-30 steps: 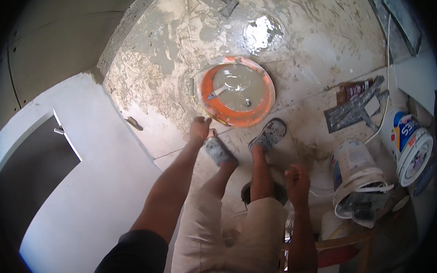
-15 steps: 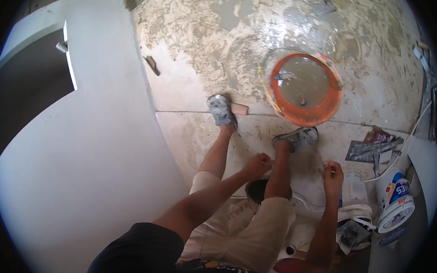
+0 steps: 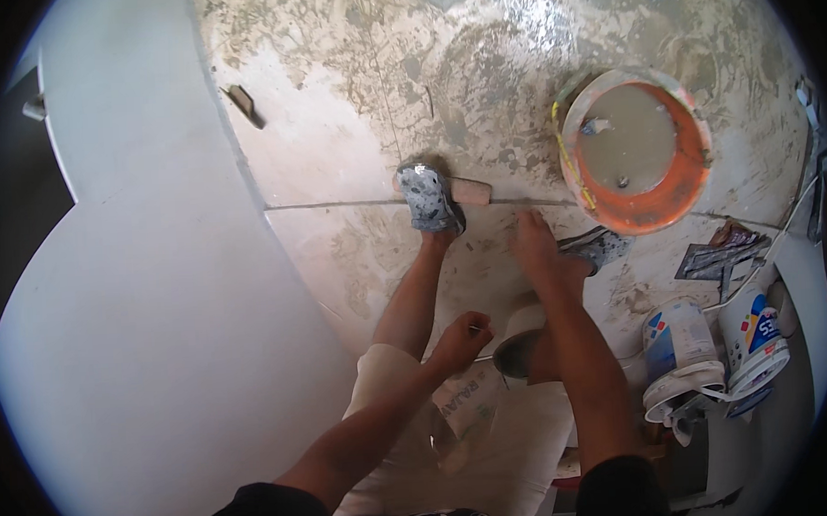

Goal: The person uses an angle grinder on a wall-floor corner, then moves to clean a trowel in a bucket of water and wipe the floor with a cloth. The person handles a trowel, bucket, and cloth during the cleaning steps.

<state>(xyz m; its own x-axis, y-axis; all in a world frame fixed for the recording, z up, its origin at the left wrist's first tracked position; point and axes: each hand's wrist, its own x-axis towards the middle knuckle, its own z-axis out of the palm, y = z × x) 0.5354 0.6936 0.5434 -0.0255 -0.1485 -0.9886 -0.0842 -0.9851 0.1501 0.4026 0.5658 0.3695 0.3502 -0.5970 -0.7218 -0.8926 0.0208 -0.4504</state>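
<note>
My left hand [image 3: 461, 343] is closed above my lap, its fingers curled together. A small pale glint shows at its fingertips, too small to name. Just right of it, between my legs, sits a container [image 3: 519, 339] with a dark mouth, partly hidden by my right leg. My right hand [image 3: 535, 241] reaches forward over the floor, beside my right shoe [image 3: 598, 247]. Its fingers are smeared by motion, and nothing can be made out in them. Ahead and to the right stands an orange tub [image 3: 647, 213] of cloudy grey-brown water, with a small object floating in it.
A pinkish block [image 3: 471, 192] lies by my left shoe [image 3: 425, 198]. On the right are flat trowel-like tools [image 3: 720, 256] and two white buckets [image 3: 677, 334] [image 3: 753, 331]. A white wall [image 3: 148, 297] runs along the left; a small dark piece [image 3: 244, 107] lies near it.
My right hand has swung from the right side forward and left, past my right knee. The left hand has drawn back slightly toward me. The view has shifted, so the tub appears farther right.
</note>
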